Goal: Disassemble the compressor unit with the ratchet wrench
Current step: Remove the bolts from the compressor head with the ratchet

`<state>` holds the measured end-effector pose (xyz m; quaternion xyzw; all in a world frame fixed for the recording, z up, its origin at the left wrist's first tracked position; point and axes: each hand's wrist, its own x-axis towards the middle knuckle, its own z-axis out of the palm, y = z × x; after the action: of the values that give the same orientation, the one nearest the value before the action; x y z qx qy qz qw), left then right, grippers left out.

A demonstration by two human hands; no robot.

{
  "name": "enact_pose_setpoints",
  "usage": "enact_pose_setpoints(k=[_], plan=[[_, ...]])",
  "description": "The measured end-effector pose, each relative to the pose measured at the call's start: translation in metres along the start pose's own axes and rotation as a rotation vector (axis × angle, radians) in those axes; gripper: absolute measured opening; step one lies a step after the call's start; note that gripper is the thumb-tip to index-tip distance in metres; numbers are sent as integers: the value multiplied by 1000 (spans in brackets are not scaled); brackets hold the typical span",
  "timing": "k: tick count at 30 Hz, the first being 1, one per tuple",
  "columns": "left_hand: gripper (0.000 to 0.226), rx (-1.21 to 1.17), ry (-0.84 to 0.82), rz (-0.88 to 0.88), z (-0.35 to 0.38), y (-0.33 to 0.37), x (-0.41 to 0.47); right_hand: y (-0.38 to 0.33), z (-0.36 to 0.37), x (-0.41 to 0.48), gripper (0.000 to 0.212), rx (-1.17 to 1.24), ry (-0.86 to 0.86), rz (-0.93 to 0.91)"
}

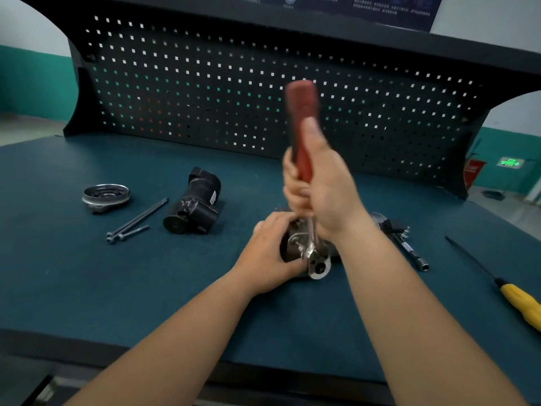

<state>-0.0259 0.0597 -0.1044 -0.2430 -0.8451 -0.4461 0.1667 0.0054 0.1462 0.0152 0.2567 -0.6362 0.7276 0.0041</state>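
The compressor unit (317,266), dark with a silver flange, lies at the middle of the blue bench mat (87,288). My left hand (270,256) grips its left side and covers much of it. My right hand (319,186) grips the red handle of the ratchet wrench (301,112), which stands nearly upright and looks blurred. The wrench's silver head sits on a fastener on the unit's flange.
A black housing part (194,203), two long bolts (137,219) and a round metal cover (106,195) lie to the left. A socket extension and small parts (409,250) lie right of the unit. A yellow-handled screwdriver (515,297) lies at the far right. A pegboard (234,98) stands behind.
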Motion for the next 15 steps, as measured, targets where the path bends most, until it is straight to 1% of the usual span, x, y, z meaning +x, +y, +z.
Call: enact_pose_setpoints(k=[1, 2, 3, 4, 5, 6, 7, 8, 10, 12, 15], plan=[[49, -130, 24, -21, -6, 2, -4, -1, -8, -3, 53, 70, 52, -37], [52, -193, 123, -34, -10, 3, -9, 0, -14, -7, 51, 131, 106, -76], [42, -243, 239, -77, -13, 6, -14, 2, -19, -10, 49, 190, 159, -105], [22, -261, 364, -93, -14, 8, -19, 3, -22, -14, 49, 244, 206, -126], [7, -273, 419, -128, -14, 12, -23, 6, -25, -16, 49, 285, 243, -142], [22, -297, 404, -172, -11, 12, -26, 7, -26, -18, 50, 308, 268, -158], [34, -340, 313, -240, -7, 17, -30, 9, -26, -20, 50, 319, 282, -172], [42, -409, 232, -319, -3, 23, -33, 10, -26, -21, 50, 323, 294, -179], [47, -614, 121, -466, 5, 33, -35, 10, -25, -22, 51, 320, 329, -178], [49, -829, 73, -578, 11, 39, -31, 9, -27, -21, 52, 335, 384, -167], [41, -1042, 67, -629, 13, 43, -27, 11, -33, -22, 54, 400, 497, -134]])
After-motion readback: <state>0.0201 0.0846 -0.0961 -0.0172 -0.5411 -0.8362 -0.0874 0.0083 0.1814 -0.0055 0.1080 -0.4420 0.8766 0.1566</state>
